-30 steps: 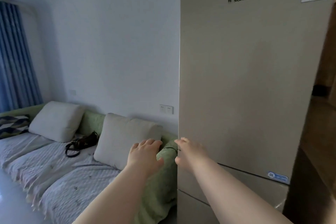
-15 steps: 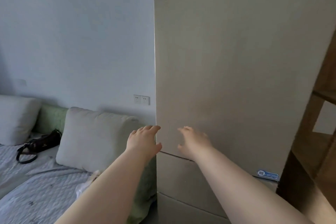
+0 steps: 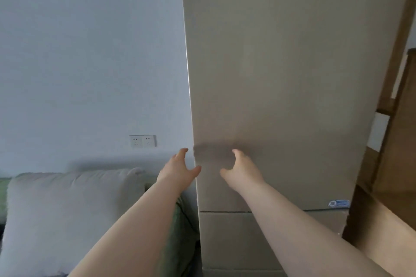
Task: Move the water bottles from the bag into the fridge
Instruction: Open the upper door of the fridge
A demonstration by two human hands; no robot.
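Note:
The tall beige fridge (image 3: 292, 74) fills the right half of the view, its upper door closed. My left hand (image 3: 179, 168) reaches at the door's left edge, fingers spread, thumb close to the edge. My right hand (image 3: 240, 170) is stretched out in front of the door face with fingers relaxed and casts a shadow on it. Neither hand holds anything. No bag or water bottles are in view.
A green sofa with a pale cushion (image 3: 67, 213) stands against the fridge's left side. A double wall socket (image 3: 143, 141) sits on the white wall. Brown wooden shelving (image 3: 391, 164) stands on the fridge's right. A lower fridge door (image 3: 236, 238) lies below the upper one.
The view has moved closer to the fridge and to the right; the handbag on the sofa has left the view. Both hands have risen along the upper door's left side.

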